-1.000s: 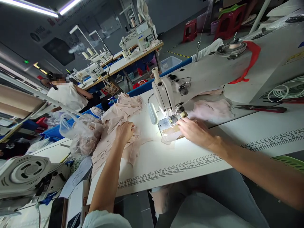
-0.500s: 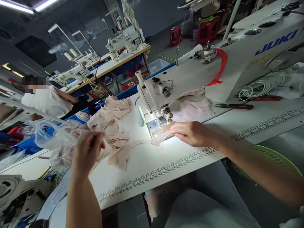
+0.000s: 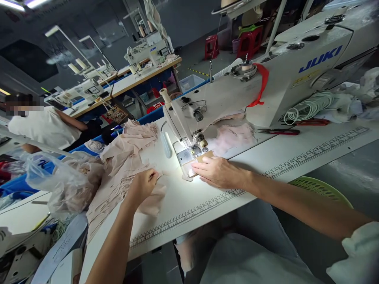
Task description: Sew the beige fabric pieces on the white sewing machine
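Observation:
My left hand (image 3: 144,182) is closed in a pinch at the right edge of the beige fabric pile (image 3: 118,177). A thin beige fabric piece (image 3: 154,200) hangs from it over the table. My right hand (image 3: 217,171) lies flat, fingers stretched toward the needle area of the sewing machine (image 3: 219,98). Its fingertips cover part of a brown plate (image 3: 204,156) in front of the presser foot; what lies under them is hidden. Behind that hand, a crumpled pink fabric (image 3: 233,138) rests under the machine arm.
Red-handled thread snips (image 3: 280,131) and coiled pale cord (image 3: 309,106) lie to the right. A plastic bag of fabric (image 3: 71,185) stands at left. A printed ruler (image 3: 189,217) runs along the table's front edge. A person (image 3: 47,126) sits at far left.
My left hand has moved right from beside the bag, uncovering more of the fabric pile. My right hand has flattened and shifted toward the needle area. The camera view has turned slightly right.

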`<control>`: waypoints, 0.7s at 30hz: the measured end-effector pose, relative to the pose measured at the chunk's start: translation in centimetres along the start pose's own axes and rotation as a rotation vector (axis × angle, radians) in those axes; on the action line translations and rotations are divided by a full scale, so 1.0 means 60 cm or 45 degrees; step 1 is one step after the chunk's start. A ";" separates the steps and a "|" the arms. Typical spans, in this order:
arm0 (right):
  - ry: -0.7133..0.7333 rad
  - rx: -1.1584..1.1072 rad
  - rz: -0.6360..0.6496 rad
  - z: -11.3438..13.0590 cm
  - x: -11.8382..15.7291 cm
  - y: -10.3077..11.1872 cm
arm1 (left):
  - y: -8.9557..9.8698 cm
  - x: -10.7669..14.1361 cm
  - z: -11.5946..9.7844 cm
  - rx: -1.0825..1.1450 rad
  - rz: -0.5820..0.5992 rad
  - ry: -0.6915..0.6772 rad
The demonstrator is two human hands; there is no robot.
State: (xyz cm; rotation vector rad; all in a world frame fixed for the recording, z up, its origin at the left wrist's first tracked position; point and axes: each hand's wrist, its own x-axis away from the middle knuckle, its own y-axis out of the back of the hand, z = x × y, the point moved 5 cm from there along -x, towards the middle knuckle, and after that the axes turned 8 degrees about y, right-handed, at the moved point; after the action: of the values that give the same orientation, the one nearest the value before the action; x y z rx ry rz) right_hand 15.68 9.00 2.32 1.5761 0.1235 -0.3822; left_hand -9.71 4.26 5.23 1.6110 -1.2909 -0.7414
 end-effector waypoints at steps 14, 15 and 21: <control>0.031 0.111 -0.058 0.003 0.000 -0.003 | -0.136 -0.063 -0.128 0.771 0.409 0.091; 0.032 0.111 -0.059 0.001 0.002 -0.003 | -0.137 -0.064 -0.126 0.753 0.407 0.084; -0.126 0.031 -0.039 -0.026 0.024 0.000 | -0.135 -0.072 -0.126 0.554 0.274 0.034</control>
State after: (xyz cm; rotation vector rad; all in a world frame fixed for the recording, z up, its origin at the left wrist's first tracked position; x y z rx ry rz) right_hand 17.25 10.30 1.84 1.5774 0.0669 -0.4867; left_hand -0.97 10.81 0.50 1.7707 -1.6564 -0.3167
